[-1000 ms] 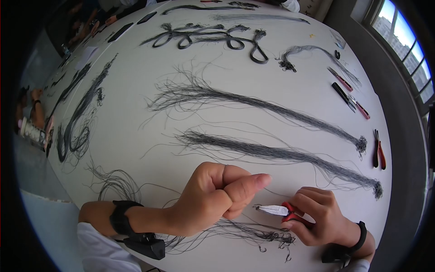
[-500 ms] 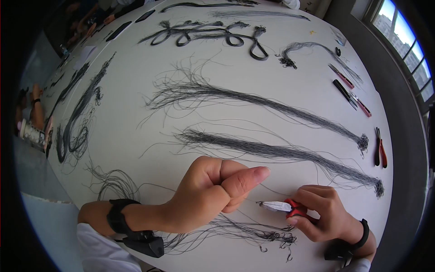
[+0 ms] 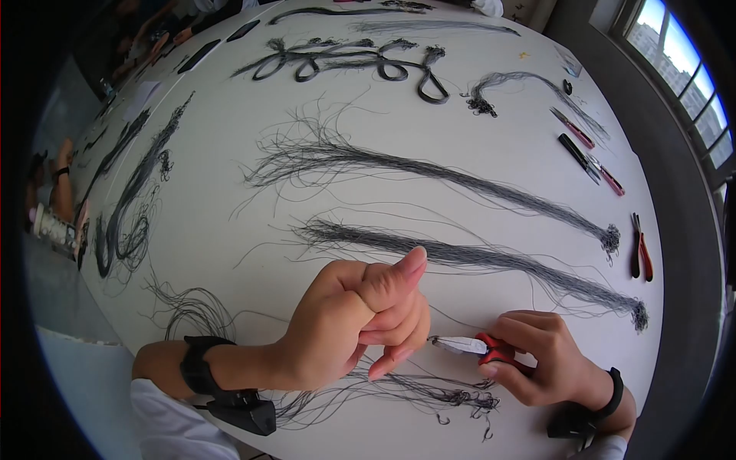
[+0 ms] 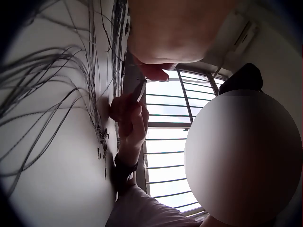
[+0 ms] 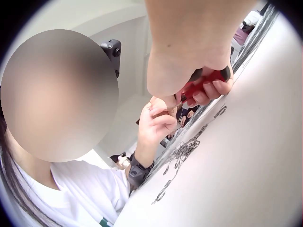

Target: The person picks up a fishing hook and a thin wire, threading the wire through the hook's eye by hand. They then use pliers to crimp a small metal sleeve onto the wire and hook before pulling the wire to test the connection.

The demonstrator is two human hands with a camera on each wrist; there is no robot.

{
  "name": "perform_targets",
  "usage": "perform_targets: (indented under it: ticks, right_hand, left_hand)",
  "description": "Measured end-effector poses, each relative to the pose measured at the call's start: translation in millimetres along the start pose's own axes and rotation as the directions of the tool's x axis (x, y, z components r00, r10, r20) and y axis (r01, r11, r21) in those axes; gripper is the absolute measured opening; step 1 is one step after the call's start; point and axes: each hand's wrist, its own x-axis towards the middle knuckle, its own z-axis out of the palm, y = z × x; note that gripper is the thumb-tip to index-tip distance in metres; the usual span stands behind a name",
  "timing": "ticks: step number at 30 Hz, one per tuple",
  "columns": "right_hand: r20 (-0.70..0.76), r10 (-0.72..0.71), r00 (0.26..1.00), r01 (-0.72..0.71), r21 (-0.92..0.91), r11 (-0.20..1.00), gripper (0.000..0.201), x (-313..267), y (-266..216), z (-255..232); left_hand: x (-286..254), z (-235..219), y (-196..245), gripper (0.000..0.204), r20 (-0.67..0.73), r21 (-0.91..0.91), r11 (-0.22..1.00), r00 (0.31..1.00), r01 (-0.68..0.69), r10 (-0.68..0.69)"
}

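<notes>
My right hand (image 3: 540,356) grips red-handled pliers (image 3: 502,353), their tips pointing left. A small dark fish hook (image 3: 433,340) shows at those tips. Close to it on the left is my left hand (image 3: 356,322), fingers curled and thumb raised. A thin line (image 4: 130,65) runs at the left fingers in the left wrist view; the fingers hide where they hold it. Below both hands, a loose bundle of dark fishing lines (image 3: 345,402) lies on the table, with hooks (image 3: 475,402) at its right end. The right wrist view shows the red handles (image 5: 208,85) inside the right palm.
Two long bundles of line (image 3: 460,176) (image 3: 460,255) lie beyond the hands, hook ends rightward. More pliers (image 3: 642,249) and cutters (image 3: 606,175) lie along the right edge. Looped bundles (image 3: 345,57) lie farther back. Another person's arm (image 3: 63,176) is at the left.
My left thumb has swung upward, away from the pliers, and the left fingers have loosened and turned downward, nearer the plier tips. My right hand keeps its grip, nearly still.
</notes>
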Motion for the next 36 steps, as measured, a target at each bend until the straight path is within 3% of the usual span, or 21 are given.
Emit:
perform_targets:
  ticks: [1, 5, 10, 17, 19, 26, 28, 32, 36]
  right_hand:
    - [-0.004, 0.01, 1.0, -0.01, 0.01, 1.0, 0.022, 0.1, -0.2, 0.1]
    - [0.011, 0.001, 1.0, 0.0, -0.003, 1.0, 0.023, -0.3, 1.4, 0.1]
    - [-0.011, -0.07, 0.998, 0.069, -0.02, 0.997, 0.023, -0.5, 5.6, 3.6]
    - [-0.027, -0.107, 0.994, 0.105, -0.064, 0.992, 0.023, 0.5, 5.3, 6.5]
    - [-0.029, -0.192, 0.981, 0.185, -0.148, 0.971, 0.024, 0.8, 4.9, 7.6]
    - [-0.038, -0.157, 0.987, 0.146, -0.204, 0.968, 0.026, -0.3, 4.4, 8.4]
    - [-0.069, -0.147, 0.987, 0.127, -0.242, 0.962, 0.027, 0.2, 4.2, 9.1]
    - [-0.112, -0.141, 0.984, 0.109, -0.253, 0.961, 0.028, 0.7, 2.0, 10.3]
    - [-0.085, -0.146, 0.986, 0.101, -0.398, 0.912, 0.031, 0.3, -0.2, 12.6]
  left_hand:
    - [1.0, -1.3, -0.6, 0.056, 0.007, -0.088, 0.995, 0.998, 0.056, -0.055]
    - [1.4, -2.8, -3.2, 0.056, 0.04, -0.1, 0.99, 0.995, 0.099, -0.095]
    - [2.4, -2.1, -1.0, 0.056, -0.035, -0.05, 0.985, 0.985, 0.164, -0.166]
    - [5.4, -5.1, -5.1, 0.054, -0.021, -0.107, 0.988, 0.994, 0.108, -0.111]
    - [6.4, -6.2, -4.3, 0.053, -0.081, -0.124, 0.987, 0.99, 0.101, -0.111]
    - [6.4, -10.9, -5.8, 0.052, 0.024, -0.152, 0.982, 0.994, 0.112, -0.109]
    - [5.9, -12.2, -4.6, 0.052, 0.043, -0.217, 0.956, 0.98, 0.199, -0.194]
    - [5.6, -12.2, -3.6, 0.052, 0.092, -0.256, 0.936, 0.97, 0.24, -0.223]
    - [6.8, -13.4, -5.9, 0.052, 0.079, -0.265, 0.934, 0.971, 0.238, -0.225]
